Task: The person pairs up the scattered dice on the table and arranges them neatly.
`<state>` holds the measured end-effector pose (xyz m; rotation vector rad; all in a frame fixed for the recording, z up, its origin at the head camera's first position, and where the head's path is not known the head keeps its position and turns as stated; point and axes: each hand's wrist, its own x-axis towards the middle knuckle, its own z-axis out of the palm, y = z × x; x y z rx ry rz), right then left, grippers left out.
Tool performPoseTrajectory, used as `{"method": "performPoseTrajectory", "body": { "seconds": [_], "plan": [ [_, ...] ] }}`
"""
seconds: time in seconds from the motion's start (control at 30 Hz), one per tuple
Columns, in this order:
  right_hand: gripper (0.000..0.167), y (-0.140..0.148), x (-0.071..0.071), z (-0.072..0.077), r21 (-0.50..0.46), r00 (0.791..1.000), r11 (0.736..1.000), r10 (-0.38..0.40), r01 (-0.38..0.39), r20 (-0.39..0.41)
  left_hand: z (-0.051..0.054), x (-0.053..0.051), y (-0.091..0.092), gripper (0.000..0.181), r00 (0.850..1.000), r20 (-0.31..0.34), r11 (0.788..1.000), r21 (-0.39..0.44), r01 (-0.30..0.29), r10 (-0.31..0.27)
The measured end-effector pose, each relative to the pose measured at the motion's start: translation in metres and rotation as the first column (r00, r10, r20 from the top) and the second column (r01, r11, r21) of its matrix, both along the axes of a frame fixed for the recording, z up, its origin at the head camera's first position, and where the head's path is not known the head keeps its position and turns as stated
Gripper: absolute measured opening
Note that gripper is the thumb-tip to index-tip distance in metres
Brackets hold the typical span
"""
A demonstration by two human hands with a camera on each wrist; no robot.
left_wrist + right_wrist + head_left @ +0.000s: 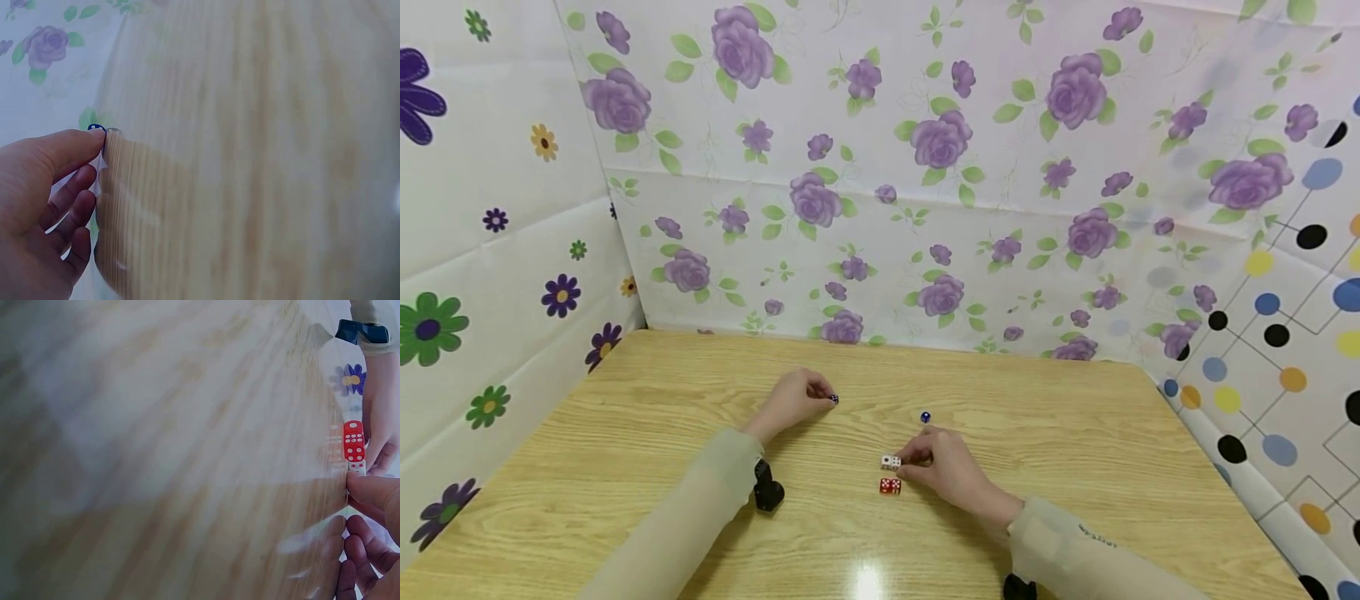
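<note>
My left hand (793, 403) pinches a dark blue die (834, 399) with white dots at the table's back middle. In the left wrist view that blue die (95, 127) shows just past the thumb tip. My right hand (951, 468) pinches the right one of two white dice (887, 461), which stand side by side on the table. Two red dice (890, 486) sit together just in front of the white pair. In the right wrist view, the red dice (354, 440) appear beyond the thumb, with a white die (357, 467) partly hidden by it.
Another blue die (925, 417) lies on the wooden table (1060, 417), behind my right hand. A flowered cloth (880, 250) stands along the back edge, and patterned cloths border both sides. A black wrist device (767, 487) sits at my left cuff.
</note>
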<state>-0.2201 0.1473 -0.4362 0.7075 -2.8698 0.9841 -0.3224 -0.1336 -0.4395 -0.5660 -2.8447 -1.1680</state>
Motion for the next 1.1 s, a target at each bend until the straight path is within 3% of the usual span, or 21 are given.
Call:
{"method": "performPoseTrajectory", "body": {
  "seconds": [0.37,0.77,1.1],
  "plan": [
    [0.012,0.000,0.000,-0.001,-0.009,1.000,1.000,0.001,-0.001,0.009,-0.002,0.010,0.024,0.006,0.997,0.001,0.997,-0.013,0.072,-0.072],
    [0.011,0.000,0.000,0.001,-0.018,1.000,1.000,0.012,-0.012,0.006,0.000,0.026,0.056,0.008,0.978,-0.027,0.979,-0.023,0.204,-0.205],
    [0.010,0.000,-0.001,-0.001,-0.023,1.000,1.000,0.013,-0.013,-0.010,0.001,0.038,0.068,0.008,0.968,-0.010,0.968,-0.008,0.250,-0.250]
  ]
}}
